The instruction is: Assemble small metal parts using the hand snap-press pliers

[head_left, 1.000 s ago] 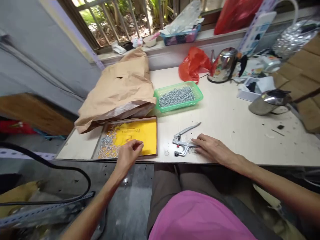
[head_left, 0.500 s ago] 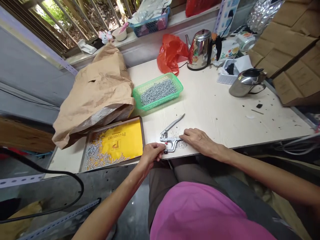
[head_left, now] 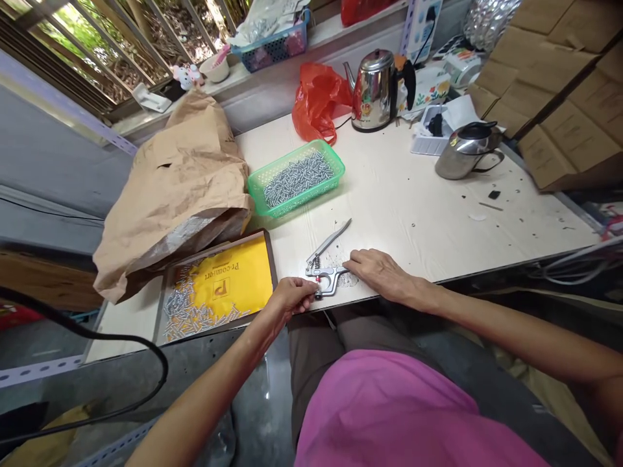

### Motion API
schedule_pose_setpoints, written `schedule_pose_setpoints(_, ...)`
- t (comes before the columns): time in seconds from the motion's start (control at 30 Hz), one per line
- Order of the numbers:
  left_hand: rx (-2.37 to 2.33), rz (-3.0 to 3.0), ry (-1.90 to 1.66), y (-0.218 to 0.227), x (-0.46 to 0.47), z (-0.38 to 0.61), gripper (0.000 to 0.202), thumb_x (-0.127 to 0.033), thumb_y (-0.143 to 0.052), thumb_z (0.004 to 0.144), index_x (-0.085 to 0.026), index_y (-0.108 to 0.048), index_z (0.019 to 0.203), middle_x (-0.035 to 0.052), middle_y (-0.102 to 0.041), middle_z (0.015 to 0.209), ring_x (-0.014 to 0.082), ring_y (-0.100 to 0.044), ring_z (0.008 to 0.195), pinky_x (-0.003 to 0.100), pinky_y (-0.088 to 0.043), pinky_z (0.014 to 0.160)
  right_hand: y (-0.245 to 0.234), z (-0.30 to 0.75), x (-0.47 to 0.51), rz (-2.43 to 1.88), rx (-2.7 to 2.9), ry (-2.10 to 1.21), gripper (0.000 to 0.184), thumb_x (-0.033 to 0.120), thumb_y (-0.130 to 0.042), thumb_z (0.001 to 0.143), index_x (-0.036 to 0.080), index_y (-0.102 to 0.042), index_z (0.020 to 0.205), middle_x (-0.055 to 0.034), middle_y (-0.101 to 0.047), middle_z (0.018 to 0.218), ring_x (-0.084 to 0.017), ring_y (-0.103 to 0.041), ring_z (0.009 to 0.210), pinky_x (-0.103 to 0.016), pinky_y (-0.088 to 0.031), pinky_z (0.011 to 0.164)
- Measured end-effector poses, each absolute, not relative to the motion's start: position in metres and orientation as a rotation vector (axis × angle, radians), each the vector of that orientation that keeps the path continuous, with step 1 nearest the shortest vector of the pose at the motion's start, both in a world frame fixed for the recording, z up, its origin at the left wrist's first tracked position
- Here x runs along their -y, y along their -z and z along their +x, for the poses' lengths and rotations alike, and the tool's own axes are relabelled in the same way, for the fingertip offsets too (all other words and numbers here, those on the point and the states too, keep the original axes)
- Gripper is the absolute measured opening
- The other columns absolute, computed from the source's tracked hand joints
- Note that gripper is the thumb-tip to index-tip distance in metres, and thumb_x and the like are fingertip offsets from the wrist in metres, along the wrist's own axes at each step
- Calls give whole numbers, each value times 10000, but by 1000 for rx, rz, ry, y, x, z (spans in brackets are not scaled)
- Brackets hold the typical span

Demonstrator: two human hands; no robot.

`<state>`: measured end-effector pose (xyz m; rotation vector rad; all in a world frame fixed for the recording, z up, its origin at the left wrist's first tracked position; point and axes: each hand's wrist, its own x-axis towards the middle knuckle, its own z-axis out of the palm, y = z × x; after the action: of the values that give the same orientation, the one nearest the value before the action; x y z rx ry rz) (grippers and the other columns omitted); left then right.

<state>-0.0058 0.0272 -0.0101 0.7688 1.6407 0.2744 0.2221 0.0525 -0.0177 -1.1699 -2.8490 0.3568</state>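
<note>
A pair of grey snap-fastener pliers lies at the table's front edge, its upper handle raised and its jaws pointing left. My right hand is closed on the end of the lower handle. At the jaws, my left hand has thumb and forefinger pinched together; whatever is between them is too small to make out. Left of that hand, a shallow tray holds a yellow sheet and many small metal pins. Beyond the pliers stands a green basket filled with similar metal pieces.
A large brown paper bag sits at the left. Along the back are a red plastic bag and a steel kettle. A steel jug and cardboard stand at the right. Small scraps dot the tabletop.
The camera view has shifted slightly, so the scene sits a little further left. Both hands keep their places at the pliers, whose upper handle is still raised.
</note>
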Motion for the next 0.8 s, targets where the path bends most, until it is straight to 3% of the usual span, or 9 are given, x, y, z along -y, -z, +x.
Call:
schedule_pose_setpoints(0.13,-1593,776,-234,8,-30,-7,335,-406,-777,627,-122,-606,673,-53,-521,462,28,-407,343,159,-268,356,20,225,-55,-1140,2811,-403,158,138,-480,917,170,-628,963,-93,-572,956,-199,-514,831,-319,-381,717)
schedule_pose_setpoints(0.2,-1579,787,-236,7,-30,-7,336,-408,-775,627,-116,-622,695,-54,-516,458,28,-410,349,156,-268,360,22,229,-62,-1103,2764,-398,211,272,-556,907,178,-618,1085,-137,-563,1118,-252,-509,992,-367,-411,804)
schedule_pose_setpoints(0.3,-1580,787,-235,7,-28,-7,303,-381,-757,649,-111,-638,716,-54,-514,446,29,-407,349,153,-271,361,23,236,-79,-1059,2753,-359,695,464,-685,801,170,-426,1375,-216,-320,1458,-366,-304,1308,-515,-340,984)
schedule_pose_setpoints(0.37,-1587,784,-231,7,-27,-7,274,-358,-743,664,-111,-644,726,-51,-520,442,31,-409,350,151,-278,364,22,239,-93,-1038,2827,-389,937,546,-729,725,139,-302,1452,-247,-183,1520,-405,-165,1382,-578,-259,1040)
schedule_pose_setpoints(0.43,-1594,786,-230,6,-26,-7,264,-357,-737,671,-114,-648,723,-51,-524,443,31,-411,351,150,-284,365,22,239,-108,-1004,2916,-449,1035,613,-728,683,118,-267,1466,-264,-188,1514,-424,-147,1386,-609,-228,1047)
schedule_pose_setpoints(0.63,-1616,806,-220,7,-25,-5,312,-399,-765,640,-117,-650,710,-49,-536,459,30,-411,351,153,-289,370,21,232,-130,-966,2993,-398,1036,676,-719,618,82,-359,1386,-240,-426,1343,-393,-382,1214,-597,-297,986)
schedule_pose_setpoints(0.8,-1612,810,-218,5,-24,-5,301,-402,-748,662,-123,-648,715,-49,-526,473,43,-419,374,168,-295,393,15,226,-128,-964,3040,-294,743,623,-725,659,111,-549,1169,-164,-532,1139,-313,-473,1013,-501,-347,912)
